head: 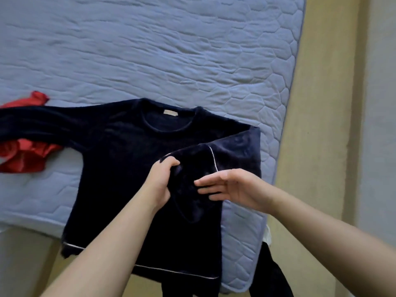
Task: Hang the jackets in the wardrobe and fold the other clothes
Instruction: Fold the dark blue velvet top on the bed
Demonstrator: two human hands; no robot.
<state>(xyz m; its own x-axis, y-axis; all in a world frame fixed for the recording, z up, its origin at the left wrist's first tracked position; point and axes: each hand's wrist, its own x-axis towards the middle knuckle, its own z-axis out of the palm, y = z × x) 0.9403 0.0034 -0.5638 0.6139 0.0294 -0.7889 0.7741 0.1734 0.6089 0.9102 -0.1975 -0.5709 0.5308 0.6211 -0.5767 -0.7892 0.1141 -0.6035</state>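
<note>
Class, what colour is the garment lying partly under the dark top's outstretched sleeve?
Red, seen in the head view.

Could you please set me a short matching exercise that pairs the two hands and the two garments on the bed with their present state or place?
Things:
1. left hand
2. right hand
3. red garment
4. navy top

States or places:
A. fingers straight, gripping nothing
B. partly under the outstretched sleeve
C. grips the folded-in sleeve
D. spread on the mattress, neck label showing

Pairs: 1-C, 2-A, 3-B, 4-D
</note>
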